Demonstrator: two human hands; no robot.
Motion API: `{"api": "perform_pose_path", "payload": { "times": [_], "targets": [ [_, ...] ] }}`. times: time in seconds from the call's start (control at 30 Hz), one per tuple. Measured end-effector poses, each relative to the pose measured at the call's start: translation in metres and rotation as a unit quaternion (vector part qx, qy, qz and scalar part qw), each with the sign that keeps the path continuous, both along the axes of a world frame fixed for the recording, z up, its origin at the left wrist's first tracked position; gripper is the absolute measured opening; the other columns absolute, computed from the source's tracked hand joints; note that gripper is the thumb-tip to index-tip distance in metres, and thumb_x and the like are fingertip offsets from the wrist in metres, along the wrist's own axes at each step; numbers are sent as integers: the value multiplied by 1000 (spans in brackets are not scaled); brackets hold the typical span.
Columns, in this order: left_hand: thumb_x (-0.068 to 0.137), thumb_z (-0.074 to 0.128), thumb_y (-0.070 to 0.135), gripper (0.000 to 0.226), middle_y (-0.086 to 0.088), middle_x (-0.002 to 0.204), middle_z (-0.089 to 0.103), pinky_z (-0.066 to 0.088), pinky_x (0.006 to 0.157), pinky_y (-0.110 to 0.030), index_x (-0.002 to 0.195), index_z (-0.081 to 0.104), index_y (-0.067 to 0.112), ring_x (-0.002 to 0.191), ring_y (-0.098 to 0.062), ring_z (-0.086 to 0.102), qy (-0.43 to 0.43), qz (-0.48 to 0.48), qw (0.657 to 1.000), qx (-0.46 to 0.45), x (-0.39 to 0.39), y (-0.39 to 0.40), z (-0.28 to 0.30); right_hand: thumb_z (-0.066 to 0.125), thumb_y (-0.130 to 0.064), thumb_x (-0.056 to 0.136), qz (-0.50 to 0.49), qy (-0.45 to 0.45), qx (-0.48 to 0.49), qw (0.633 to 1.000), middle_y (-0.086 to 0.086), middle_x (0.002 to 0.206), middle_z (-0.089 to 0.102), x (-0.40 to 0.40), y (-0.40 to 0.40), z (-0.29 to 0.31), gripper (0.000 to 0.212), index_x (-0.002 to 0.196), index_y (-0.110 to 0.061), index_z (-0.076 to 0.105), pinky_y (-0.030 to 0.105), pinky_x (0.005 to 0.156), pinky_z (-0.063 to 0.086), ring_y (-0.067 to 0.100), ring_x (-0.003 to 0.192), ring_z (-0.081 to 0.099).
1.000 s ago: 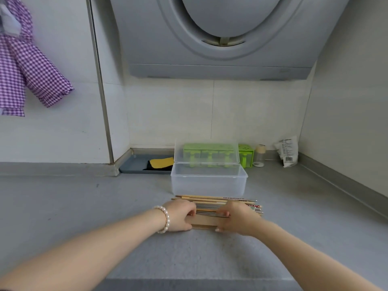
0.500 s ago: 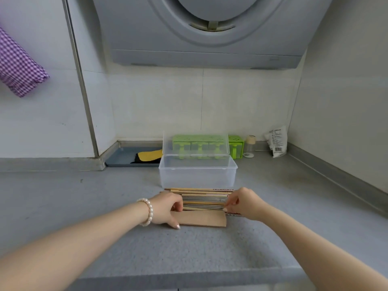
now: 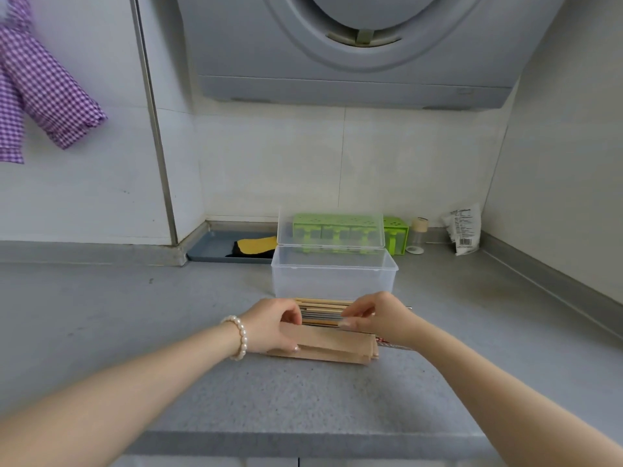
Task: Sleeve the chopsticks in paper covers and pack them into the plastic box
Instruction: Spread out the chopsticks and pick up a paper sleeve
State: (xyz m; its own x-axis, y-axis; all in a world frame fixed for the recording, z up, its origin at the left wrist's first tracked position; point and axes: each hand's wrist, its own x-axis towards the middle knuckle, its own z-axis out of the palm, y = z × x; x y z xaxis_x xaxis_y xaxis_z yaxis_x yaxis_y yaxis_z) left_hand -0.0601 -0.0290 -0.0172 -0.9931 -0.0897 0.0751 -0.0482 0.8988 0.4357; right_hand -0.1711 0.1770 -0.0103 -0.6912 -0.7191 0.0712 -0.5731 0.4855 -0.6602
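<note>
A row of chopsticks lies side by side on the grey counter, just in front of the clear plastic box, whose lid stands open at the back. A stack of brown paper covers lies in front of the chopsticks. My left hand rests on the left end of the covers, thumb pressing the top one. My right hand hovers over the right part of the chopsticks, with its fingertips pinching one chopstick.
Behind the box stand a green holder, a small bottle and a white packet. A grey tray with a yellow sponge sits at the back left. A grey appliance hangs overhead. The counter edge runs close to me.
The camera has shifted. My right hand has moved left along the chopsticks and pinched one. My left hand has stayed on the covers.
</note>
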Motion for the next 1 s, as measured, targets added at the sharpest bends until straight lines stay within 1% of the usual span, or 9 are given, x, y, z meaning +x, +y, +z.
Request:
{"api": "perform_pose_path", "payload": {
  "times": [0.13,0.27,0.3,0.37,0.43,0.53,0.8,0.9,1.0],
  "targets": [
    [65,82,26,35,11,97,59,46,82,-18,92,59,28,93,-7,55,37,2,998,54,-1,5,16,78,-28,73,10,21,8,1000,-10,73,63,12,-13,11,15,84,-21,72,14,63,43,6,69,56],
    [64,83,17,46,12,96,61,45,80,-18,101,57,25,94,-8,57,112,30,980,162,2,11,36,78,-14,73,-12,-107,-99,989,-10,58,62,16,-12,15,19,61,-22,65,13,54,43,4,57,54],
    [65,82,13,51,9,99,61,46,80,-20,107,55,23,95,-9,58,136,66,955,254,4,12,40,77,-12,73,-20,-153,-153,976,-9,58,64,18,-10,16,20,59,-20,64,15,54,44,5,56,56],
    [69,77,5,52,-1,101,64,51,81,-30,114,53,16,94,-16,62,153,113,850,492,6,16,46,74,-8,74,-30,-249,-259,933,-3,59,65,21,-8,16,20,59,-15,64,20,54,46,10,55,58],
    [76,69,4,37,-6,99,67,51,79,-34,110,57,10,91,-21,65,135,104,770,614,6,24,46,70,-6,76,-26,-325,-314,892,2,59,65,27,-8,17,19,59,-12,64,22,51,46,13,54,58],
    [88,56,8,12,-9,96,68,50,80,-35,97,64,7,86,-21,64,135,66,740,655,6,44,44,69,-8,73,-7,-368,-330,869,5,60,65,38,-12,17,14,60,-10,65,23,54,48,15,56,59],
    [98,40,11,18,-17,98,69,53,80,-42,105,55,5,84,-26,68,148,35,697,700,7,62,50,76,-19,59,23,-362,-267,893,2,65,68,53,-7,5,13,59,-14,65,24,60,39,11,55,57],
    [98,39,12,17,-12,77,68,55,62,-35,99,56,5,62,-20,65,139,44,693,706,9,67,49,76,-22,59,28,-332,-250,909,2,64,68,55,-2,2,11,59,-15,67,22,57,40,11,54,59],
    [99,37,21,28,-1,49,50,39,40,-19,77,53,12,38,-12,46,89,64,701,704,10,65,49,69,-33,67,38,-343,-258,902,4,68,68,55,3,3,20,71,-13,67,23,60,41,14,61,60]
  ]
}}
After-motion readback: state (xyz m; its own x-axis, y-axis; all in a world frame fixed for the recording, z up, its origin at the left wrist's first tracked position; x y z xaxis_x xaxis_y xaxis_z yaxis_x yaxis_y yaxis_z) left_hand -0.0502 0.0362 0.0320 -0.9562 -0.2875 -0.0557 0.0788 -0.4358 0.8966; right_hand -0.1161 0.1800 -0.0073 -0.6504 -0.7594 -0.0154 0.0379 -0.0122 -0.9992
